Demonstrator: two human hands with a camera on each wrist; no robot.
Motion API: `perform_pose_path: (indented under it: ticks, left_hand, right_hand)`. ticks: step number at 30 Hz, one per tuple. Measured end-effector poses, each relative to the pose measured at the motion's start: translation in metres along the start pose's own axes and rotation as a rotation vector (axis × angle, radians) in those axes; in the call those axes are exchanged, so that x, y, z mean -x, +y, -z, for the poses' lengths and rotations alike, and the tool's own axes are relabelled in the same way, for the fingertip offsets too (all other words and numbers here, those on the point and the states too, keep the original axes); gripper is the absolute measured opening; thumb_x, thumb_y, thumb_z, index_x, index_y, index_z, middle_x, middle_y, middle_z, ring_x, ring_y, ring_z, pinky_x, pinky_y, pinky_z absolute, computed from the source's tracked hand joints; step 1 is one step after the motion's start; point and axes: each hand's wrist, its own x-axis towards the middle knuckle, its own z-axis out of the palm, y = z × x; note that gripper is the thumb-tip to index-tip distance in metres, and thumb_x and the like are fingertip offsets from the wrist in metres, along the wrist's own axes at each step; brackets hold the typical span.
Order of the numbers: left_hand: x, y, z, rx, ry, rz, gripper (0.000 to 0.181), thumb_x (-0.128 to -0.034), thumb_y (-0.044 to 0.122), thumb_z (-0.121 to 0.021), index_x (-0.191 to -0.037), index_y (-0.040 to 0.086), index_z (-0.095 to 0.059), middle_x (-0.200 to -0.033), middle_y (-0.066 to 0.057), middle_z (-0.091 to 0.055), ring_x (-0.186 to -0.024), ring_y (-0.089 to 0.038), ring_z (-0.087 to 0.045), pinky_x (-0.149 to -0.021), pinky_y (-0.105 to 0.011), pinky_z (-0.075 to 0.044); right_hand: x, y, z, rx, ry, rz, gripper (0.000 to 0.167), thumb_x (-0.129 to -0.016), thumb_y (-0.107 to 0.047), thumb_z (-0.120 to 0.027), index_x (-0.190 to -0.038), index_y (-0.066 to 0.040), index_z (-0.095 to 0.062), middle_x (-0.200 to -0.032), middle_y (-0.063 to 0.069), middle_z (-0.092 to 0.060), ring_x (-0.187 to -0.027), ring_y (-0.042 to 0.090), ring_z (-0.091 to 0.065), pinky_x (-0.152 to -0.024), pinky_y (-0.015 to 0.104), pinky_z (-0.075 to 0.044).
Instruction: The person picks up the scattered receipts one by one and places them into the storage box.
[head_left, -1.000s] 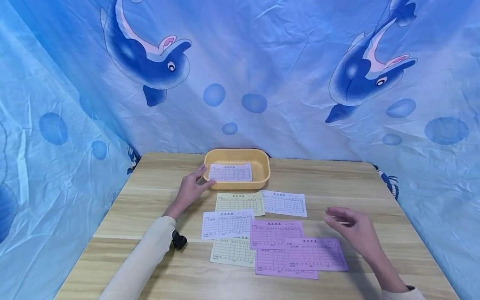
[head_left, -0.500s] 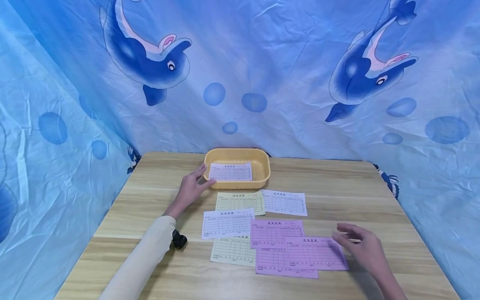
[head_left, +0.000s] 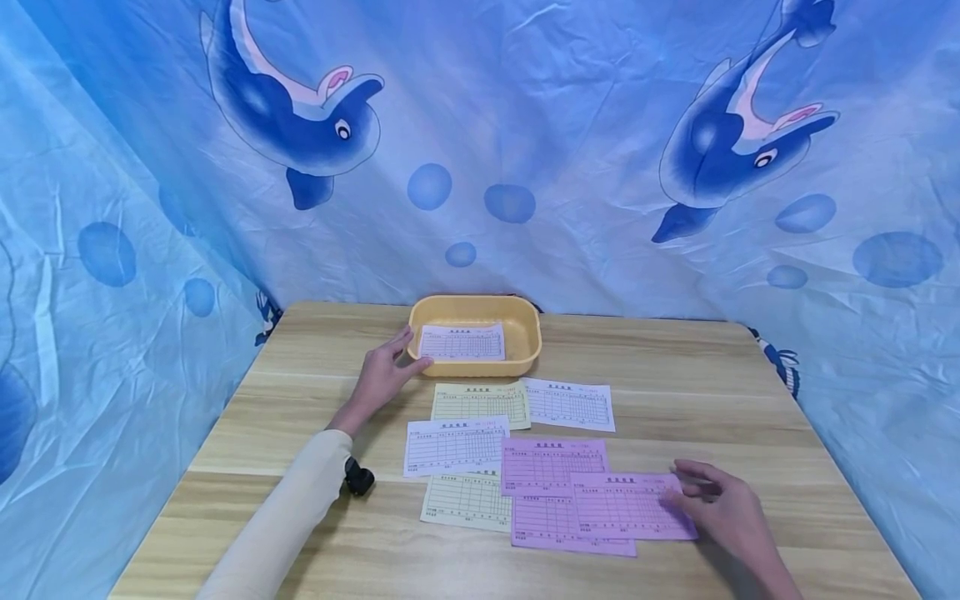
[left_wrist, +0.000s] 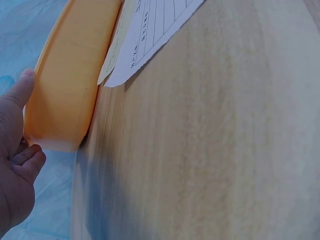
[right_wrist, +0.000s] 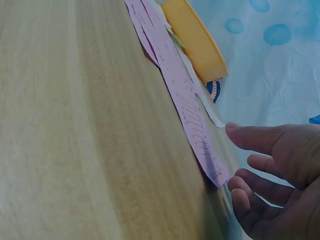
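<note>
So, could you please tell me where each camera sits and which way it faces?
Head: worn on the head, facing forward and down at the wooden table and blue dolphin-print fabric backdrop; the left hand, right hand and forearms show.
Left wrist: worn there, facing the oblong yellow plastic tray; the left hand shows at the picture's left edge.
Right wrist: worn there, facing overlapping rectangular pink paper slips; the right hand shows at lower right.
Both wrist views share the tray and table.

Right hand (head_left: 731, 512) lower than before, down at rightmost purple slip (head_left: 622, 508) (now overlapping its right end)
</note>
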Motion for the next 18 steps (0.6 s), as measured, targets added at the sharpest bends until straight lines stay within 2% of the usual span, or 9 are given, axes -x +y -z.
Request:
perform_pose_path:
  ticks: [4,8,12,18]
  left_hand:
    - [0.0005,0.0009,-0.0001,0.005,-0.006,0.001,0.084,-0.0876,0.044,-0.080,-0.148,-0.003,-0.046,-0.160,-0.015,-0.037,-0.144,-0.036,-0.042,-0.114,-0.045,-0.045]
    - [0.0008,0.0009,0.0001,0.008,-0.006,0.001,0.083,-0.0881,0.043,-0.079,-0.148,-0.004,-0.046,-0.161,-0.015,-0.037,-0.145,-0.034,-0.042,-0.114,-0.044,-0.046]
    - [0.0008,0.0005,0.0007,0.001,0.001,-0.002,0.083,-0.0885,0.042,-0.080,-0.148,-0.004,-0.046,-0.160,-0.016,-0.037,-0.143,-0.035,-0.044,-0.113,-0.045,-0.047]
    - [0.0007,0.0019,0.0016,0.013,-0.003,0.000,0.082,-0.0889,0.040,-0.080,-0.148,-0.005,-0.045,-0.161,-0.016,-0.036,-0.145,-0.035,-0.042,-0.114,-0.044,-0.046]
  right_hand:
    - [-0.0013,0.0015,-0.0017,0.045,0.013,0.016,0.074,-0.078,-0.042,-0.089,-0.137,-0.006,-0.063,-0.131,0.019,-0.068,-0.104,0.028,-0.071,-0.074,0.017,-0.053]
    - [-0.0030,0.0047,-0.0035,0.075,0.026,0.042,0.073,-0.078,-0.036,-0.090,-0.138,-0.006,-0.061,-0.129,0.016,-0.070,-0.095,0.019,-0.069,-0.071,0.017,-0.051]
    - [-0.0049,0.0065,-0.0054,0.076,0.027,0.060,0.069,-0.079,-0.026,-0.089,-0.137,-0.003,-0.062,-0.121,0.013,-0.071,-0.086,0.012,-0.062,-0.065,0.018,-0.049]
    - [-0.0067,0.0055,-0.0063,0.068,0.011,0.061,0.060,-0.080,-0.016,-0.087,-0.133,-0.002,-0.064,-0.106,0.005,-0.071,-0.080,0.010,-0.059,-0.062,0.019,-0.048]
